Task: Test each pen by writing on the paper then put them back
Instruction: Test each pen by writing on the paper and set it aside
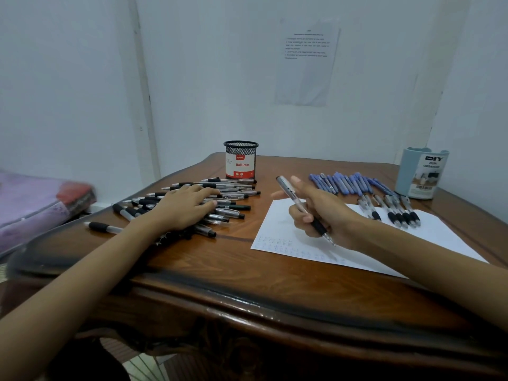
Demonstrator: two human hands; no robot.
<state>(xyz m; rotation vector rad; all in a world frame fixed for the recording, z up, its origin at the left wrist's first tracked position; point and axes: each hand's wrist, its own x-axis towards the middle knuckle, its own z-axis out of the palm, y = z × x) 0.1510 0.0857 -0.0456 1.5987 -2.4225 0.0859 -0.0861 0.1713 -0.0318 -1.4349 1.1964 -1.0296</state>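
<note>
Now right hand (pixel 321 213) clamps a pen (pixel 288 189) over paper (pixel 277 229); left hand (pixel 184 207) fingers rest relaxed on loose pens (pixel 233 195).

Your left hand (pixel 187 207) and right hand (pixel 321 213) are bare. Your left forearm (pixel 90 270) and right forearm (pixel 426 259) are bare along the whole length in view. Each forearm is slender and tapers toward the wrist.

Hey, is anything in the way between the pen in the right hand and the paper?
Nothing visible. The right hand holds the pen with its tip over the paper; the black-grip pens lie on the sheet's far edge.
</note>
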